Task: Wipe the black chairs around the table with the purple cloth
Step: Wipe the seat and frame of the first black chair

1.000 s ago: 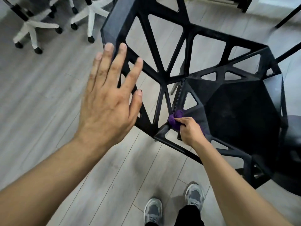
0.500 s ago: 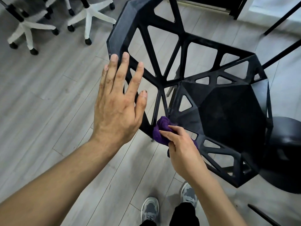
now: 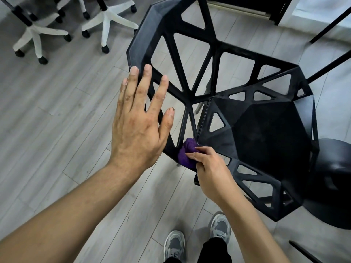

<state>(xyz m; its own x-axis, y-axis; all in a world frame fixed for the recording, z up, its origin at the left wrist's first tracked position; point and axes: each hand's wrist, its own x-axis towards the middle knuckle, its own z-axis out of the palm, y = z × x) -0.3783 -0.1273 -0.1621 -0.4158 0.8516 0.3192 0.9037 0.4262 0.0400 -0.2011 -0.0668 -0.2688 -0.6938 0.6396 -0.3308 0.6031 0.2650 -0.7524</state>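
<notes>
A black plastic chair with triangular cut-outs fills the middle and right of the view, its backrest toward the upper left. My left hand lies flat with straight fingers against the backrest's left edge. My right hand grips a bunched purple cloth and presses it on the chair frame where the backrest meets the seat's near corner.
Two white five-star bases of office chairs stand on castors at the upper left. Another black seat sits at the right edge. Thin black table legs cross the upper right. My shoes stand on grey plank flooring below.
My right hand has slid the cloth along the frame's near corner, first toward me, then slightly back. My left hand stays flat on the backrest edge.
</notes>
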